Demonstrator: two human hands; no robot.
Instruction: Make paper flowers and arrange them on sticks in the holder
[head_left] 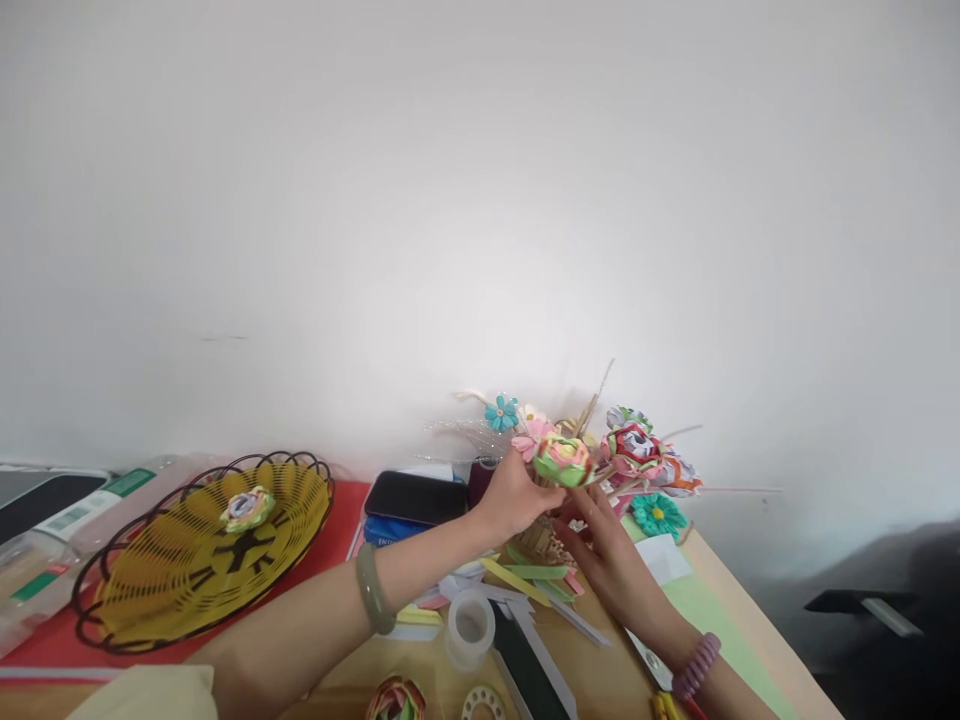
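The green-and-pink paper flower [562,460] sits at the front of a bunch of paper flowers [637,455] at the far edge of the table [720,600], close to the white wall. It is the head of a thin stick, and that stick seems to run down and away toward the base of the bunch, though the hands cover most of it, so its exact line is hard to tell.

From the head camera, the only view here, the left hand [514,498] reaches in from the lower left and pinches the flower just under its head, fingers closed on it. The right hand [607,560] comes up from the lower right with fingers stretched out and loosely parted, fingertips lying just below and beside the flower near the sticks; whether it grips a stick cannot be told. The left hand is the nearer one, touching the flower, with the flower lying just right of and above it; the right hand lies below the flower.

Around them: a yellow wire basket [150,580] on a red mat, well apart to the left, holding another folded flower [247,507]; a dark phone [416,497] just left of the left hand; a roll of clear tape [470,625] and coloured paper strips [525,580] in front of the wrists.
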